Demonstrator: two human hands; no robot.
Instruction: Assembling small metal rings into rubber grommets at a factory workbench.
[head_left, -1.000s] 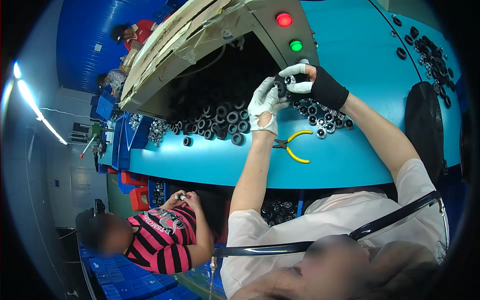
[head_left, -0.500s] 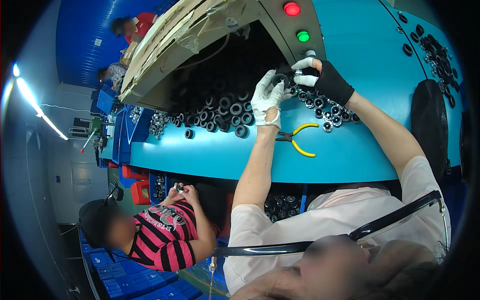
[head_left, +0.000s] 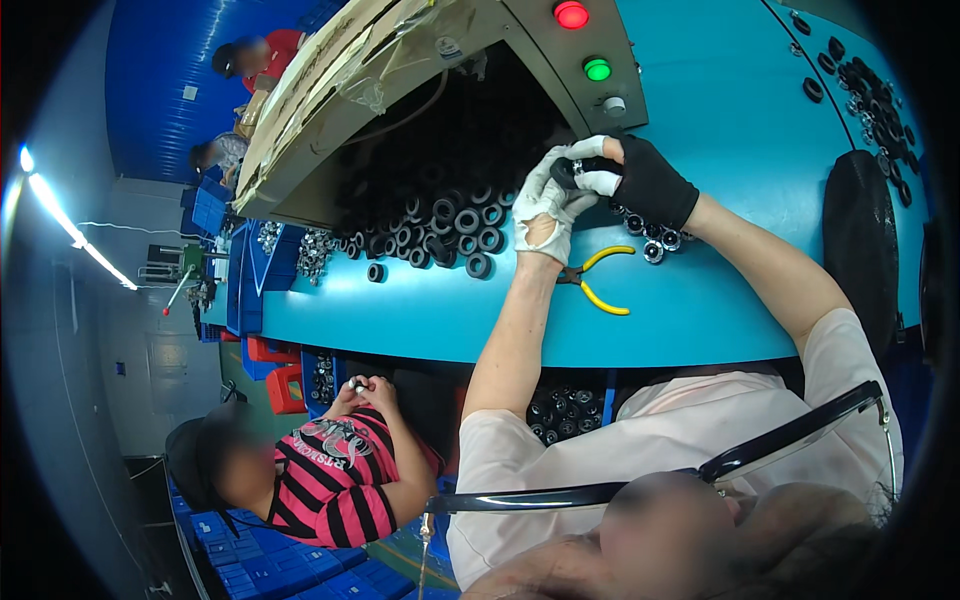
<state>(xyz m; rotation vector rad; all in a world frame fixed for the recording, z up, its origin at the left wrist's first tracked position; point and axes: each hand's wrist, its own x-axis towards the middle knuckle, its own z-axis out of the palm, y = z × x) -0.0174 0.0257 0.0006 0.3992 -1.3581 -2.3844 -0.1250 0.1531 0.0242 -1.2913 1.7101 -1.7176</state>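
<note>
Black rubber ring (head_left: 566, 172) sits pinched between the white-gloved left hand (head_left: 545, 205) and black-gloved right hand (head_left: 640, 180) above the teal tabletop (head_left: 700, 300), and a slack grip could drop it among the loose rings (head_left: 450, 225) near the yellow-handled pliers (head_left: 600, 280).

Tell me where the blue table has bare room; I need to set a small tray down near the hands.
Bare blue table runs along the near edge, left of the yellow-handled pliers and below the pile of black rings. Another bare patch lies right of the right hand, before the black mat. Crowded: the ring pile and under both hands.
</note>
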